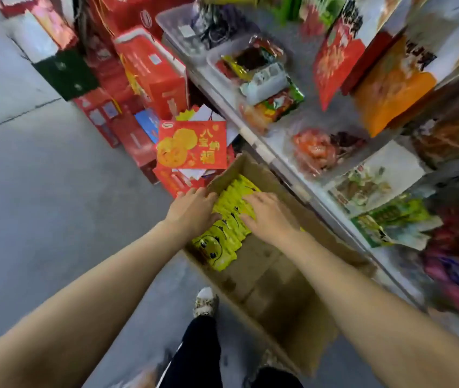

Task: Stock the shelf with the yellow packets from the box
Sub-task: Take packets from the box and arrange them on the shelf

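While both hands reached into the cardboard box (276, 278), the left hand (193, 210) curled its fingers round the row of yellow packets (227, 233); the right hand (267, 215) lay flat, fingers spread, on top. Picking seemed underway; next, lifting a bunch toward the shelf (278, 161).

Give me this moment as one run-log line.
stage: picking | left hand: on yellow packets | right hand: on packets | packets: in box | shelf: not yet stocked
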The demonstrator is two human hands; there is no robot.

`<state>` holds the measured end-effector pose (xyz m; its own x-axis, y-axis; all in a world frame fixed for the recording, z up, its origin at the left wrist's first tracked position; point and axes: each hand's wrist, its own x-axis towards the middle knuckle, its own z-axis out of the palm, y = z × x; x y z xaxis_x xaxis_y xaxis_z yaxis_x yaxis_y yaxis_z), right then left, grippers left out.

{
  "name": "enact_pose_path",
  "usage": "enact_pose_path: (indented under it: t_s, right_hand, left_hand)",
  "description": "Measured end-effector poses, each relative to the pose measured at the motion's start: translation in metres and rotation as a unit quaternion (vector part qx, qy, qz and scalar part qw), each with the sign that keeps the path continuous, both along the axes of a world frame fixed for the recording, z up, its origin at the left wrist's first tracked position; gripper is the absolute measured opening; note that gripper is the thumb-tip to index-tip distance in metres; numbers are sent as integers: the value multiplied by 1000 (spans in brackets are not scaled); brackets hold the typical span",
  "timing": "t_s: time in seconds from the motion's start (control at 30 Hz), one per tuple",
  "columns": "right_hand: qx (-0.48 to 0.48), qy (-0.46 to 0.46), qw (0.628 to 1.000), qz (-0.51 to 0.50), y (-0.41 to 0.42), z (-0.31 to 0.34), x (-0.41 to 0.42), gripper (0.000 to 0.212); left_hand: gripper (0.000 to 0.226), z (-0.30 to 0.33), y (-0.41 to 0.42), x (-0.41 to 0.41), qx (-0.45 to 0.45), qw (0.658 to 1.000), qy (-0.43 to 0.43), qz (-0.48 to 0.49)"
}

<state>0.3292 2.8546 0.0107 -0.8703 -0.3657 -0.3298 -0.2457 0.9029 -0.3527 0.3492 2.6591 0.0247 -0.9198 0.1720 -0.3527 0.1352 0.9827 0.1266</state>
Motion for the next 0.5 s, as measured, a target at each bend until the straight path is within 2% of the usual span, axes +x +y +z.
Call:
enact_pose_path:
  t_s: [0.17,0.27,0.4,0.5]
  right_hand:
    - [5,-144,989,-43,-21,-78,12,50]
    - [3,-214,974,-73,-24,-116,22,53]
    - [5,-256,961,-105,-28,-149,25,54]
    - [2,-240,961,-139,-29,-167,23,54]
  left_hand:
    - [51,-88,-12,-7,25,983,-174,-44]
    - [53,-130,-13,-4,43,966,-248,-55]
    - [67,-168,-10,-7,27,959,-269,-83]
    - [70,-185,-9,-15,26,963,-251,-96]
